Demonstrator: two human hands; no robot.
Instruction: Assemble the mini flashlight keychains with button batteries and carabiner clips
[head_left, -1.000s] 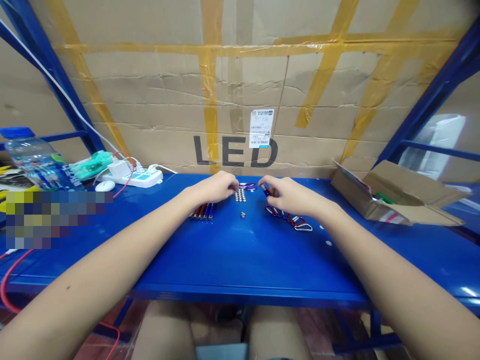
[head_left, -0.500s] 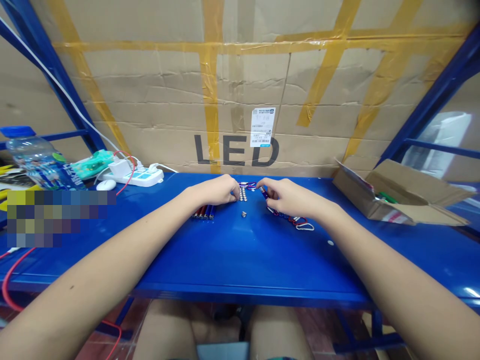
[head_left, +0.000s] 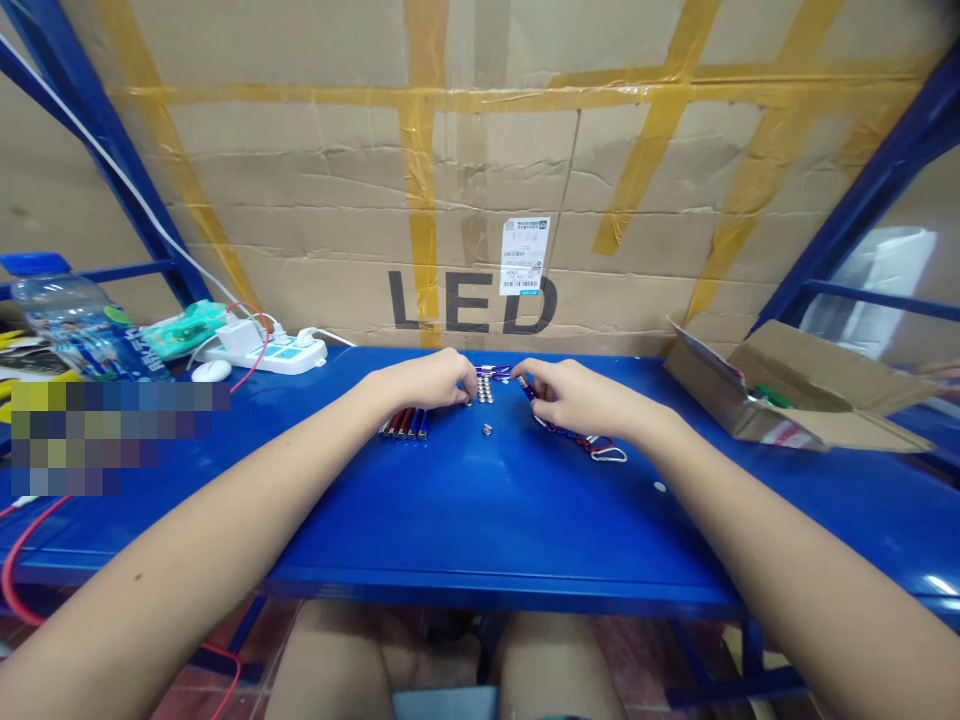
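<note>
My left hand (head_left: 446,380) has its fingers pinched together on a small silver disc, which looks like a button cell (head_left: 470,402); its details are too small to read. Two columns of similar silver discs (head_left: 486,389) lie just right of these fingertips. My right hand (head_left: 559,388) grips a short purple metal tube (head_left: 528,388) between thumb and fingers. Beneath that hand lie several coloured pieces, one with a silver carabiner clip (head_left: 609,455). Red and blue metal tubes (head_left: 407,425) lie side by side below my left hand. A separate silver piece (head_left: 487,430) sits between the hands.
Everything rests on a blue table (head_left: 480,530) backed by a large taped carton (head_left: 322,220). An opened cardboard box (head_left: 720,390) stands at right. At left are a plastic bottle (head_left: 82,325), a white power strip (head_left: 277,352) and a red cable (head_left: 22,560).
My left fingertips have shifted slightly left, away from the columns of silver discs, with a disc now showing at them. My right hand stays nearly still around the purple tube.
</note>
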